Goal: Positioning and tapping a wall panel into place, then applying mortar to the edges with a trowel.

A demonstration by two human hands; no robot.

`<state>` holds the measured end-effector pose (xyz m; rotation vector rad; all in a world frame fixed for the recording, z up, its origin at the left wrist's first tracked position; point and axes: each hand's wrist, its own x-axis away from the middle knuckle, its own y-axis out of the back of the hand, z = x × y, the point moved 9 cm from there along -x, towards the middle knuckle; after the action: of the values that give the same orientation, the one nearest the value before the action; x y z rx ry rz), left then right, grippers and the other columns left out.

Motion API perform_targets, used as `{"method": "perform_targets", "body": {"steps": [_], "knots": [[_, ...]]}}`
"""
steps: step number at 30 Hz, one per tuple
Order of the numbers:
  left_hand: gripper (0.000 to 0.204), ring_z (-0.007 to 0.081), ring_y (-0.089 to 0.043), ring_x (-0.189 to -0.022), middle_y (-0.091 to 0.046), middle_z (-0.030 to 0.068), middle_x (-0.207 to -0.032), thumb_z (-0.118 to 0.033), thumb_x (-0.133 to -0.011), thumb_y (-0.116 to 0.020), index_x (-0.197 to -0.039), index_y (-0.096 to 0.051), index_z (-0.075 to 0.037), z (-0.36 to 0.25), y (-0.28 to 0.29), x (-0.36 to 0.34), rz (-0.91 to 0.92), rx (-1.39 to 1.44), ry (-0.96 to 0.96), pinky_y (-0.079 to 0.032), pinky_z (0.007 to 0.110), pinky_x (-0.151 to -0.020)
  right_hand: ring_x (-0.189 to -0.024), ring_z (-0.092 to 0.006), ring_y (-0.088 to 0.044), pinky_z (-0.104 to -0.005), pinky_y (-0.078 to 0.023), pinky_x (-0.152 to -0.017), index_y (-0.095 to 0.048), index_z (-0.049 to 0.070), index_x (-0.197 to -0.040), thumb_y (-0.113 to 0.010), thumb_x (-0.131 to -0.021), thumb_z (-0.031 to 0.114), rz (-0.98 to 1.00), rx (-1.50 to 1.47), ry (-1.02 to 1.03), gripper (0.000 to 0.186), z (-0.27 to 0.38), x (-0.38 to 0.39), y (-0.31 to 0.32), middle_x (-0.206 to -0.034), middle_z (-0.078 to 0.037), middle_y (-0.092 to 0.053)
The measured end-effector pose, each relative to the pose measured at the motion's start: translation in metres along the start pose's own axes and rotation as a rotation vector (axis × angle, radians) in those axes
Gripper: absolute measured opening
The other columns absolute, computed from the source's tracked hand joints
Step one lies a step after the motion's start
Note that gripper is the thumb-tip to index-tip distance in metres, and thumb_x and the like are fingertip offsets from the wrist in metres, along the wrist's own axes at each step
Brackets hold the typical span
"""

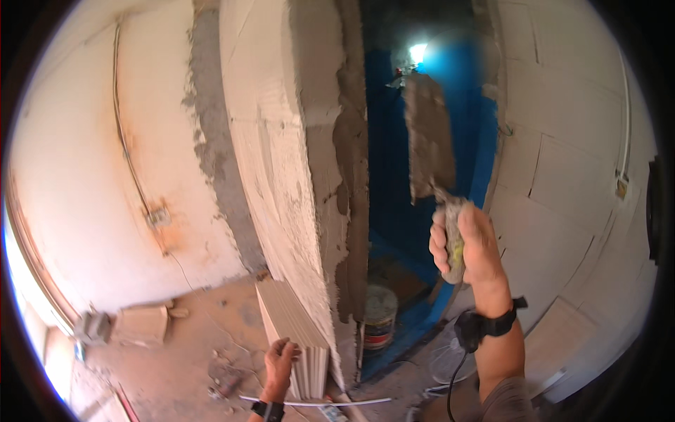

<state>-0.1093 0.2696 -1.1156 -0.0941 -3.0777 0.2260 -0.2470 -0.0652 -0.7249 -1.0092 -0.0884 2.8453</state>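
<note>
My right hand [474, 243] is raised and closed round the handle of a trowel [430, 137]. The trowel points upward, and its broad blade is coated in grey-brown mortar. Left of it stands a wall end [316, 162], with a strip of darker, wet-looking mortar along its doorway edge. Low down, my left hand [280, 362] is in front of a leaning stack of tiles or boards [299, 330]. Its fingers are loosely bent and apart, with nothing visible in them; whether they touch the stack I cannot tell.
Beyond the doorway are blue walls [387, 176], a bright lamp [418, 53] and a bucket [380, 316]. A thin white strip [316, 403] lies on the floor near the stack. Rubble [225, 376] and a flattened sack [140, 325] lie leftward. A pale block wall [562, 155] rises at right.
</note>
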Motion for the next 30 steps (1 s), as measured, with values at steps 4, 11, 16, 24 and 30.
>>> {"method": "perform_targets", "body": {"steps": [4, 11, 16, 24, 30], "knots": [[0.034, 0.0228, -0.068, -0.082, -0.069, 0.0140, -0.097, -0.013, -0.094, -0.059, -0.121, -0.055, 0.006, 0.013, 0.004, 0.016, 0.082, 0.019, 0.041, -0.055, 0.034, -0.070, -0.047, -0.0122, -0.051, -0.0258, -0.041, -0.039, -0.056, -0.002, -0.092, -0.061, -0.094, 0.049, -0.043, 0.147, 0.070, 0.051, 0.036, -0.026, -0.025, -0.067, -0.006, -0.056], [0.045, 0.0245, -0.068, -0.088, -0.067, 0.0153, -0.106, -0.022, -0.097, -0.058, -0.133, -0.047, 0.003, 0.069, 0.066, 0.077, 0.059, -0.008, 0.264, -0.056, 0.033, -0.067, -0.049, -0.0096, -0.053, -0.0242, -0.044, -0.040, -0.056, 0.000, -0.095, -0.055, -0.097, 0.051, 0.018, 0.138, 0.005, 0.051, 0.058, -0.077, -0.062, -0.066, -0.002, -0.055], [0.045, 0.0241, -0.068, -0.087, -0.067, 0.0145, -0.106, -0.027, -0.096, -0.060, -0.130, -0.050, 0.002, 0.100, 0.118, 0.109, -0.090, 0.044, 0.370, -0.054, 0.031, -0.067, -0.049, -0.0106, -0.053, -0.0258, -0.046, -0.041, -0.055, 0.000, -0.091, -0.055, -0.096, 0.053, -0.017, 0.103, -0.004, 0.053, 0.046, -0.102, -0.072, -0.066, -0.003, -0.054], [0.050, 0.0264, -0.068, -0.091, -0.066, 0.0155, -0.109, -0.031, -0.095, -0.062, -0.132, -0.049, 0.000, 0.104, 0.120, 0.113, -0.088, 0.029, 0.394, -0.055, 0.034, -0.070, -0.047, -0.0103, -0.051, -0.0254, -0.042, -0.038, -0.052, -0.002, -0.095, -0.050, -0.098, 0.055, -0.049, 0.024, -0.087, 0.056, -0.040, -0.052, -0.069, -0.065, -0.004, -0.052], [0.039, 0.0258, -0.069, -0.085, -0.068, 0.0168, -0.103, -0.019, -0.095, -0.059, -0.125, -0.054, 0.006, 0.100, 0.071, 0.103, -0.018, -0.044, 0.442, -0.055, 0.033, -0.070, -0.045, -0.0091, -0.048, -0.0238, -0.039, -0.040, -0.051, 0.003, -0.092, -0.046, -0.102, 0.050, -0.023, -0.032, -0.200, 0.048, -0.109, 0.017, -0.065, -0.061, -0.001, -0.051]]}}
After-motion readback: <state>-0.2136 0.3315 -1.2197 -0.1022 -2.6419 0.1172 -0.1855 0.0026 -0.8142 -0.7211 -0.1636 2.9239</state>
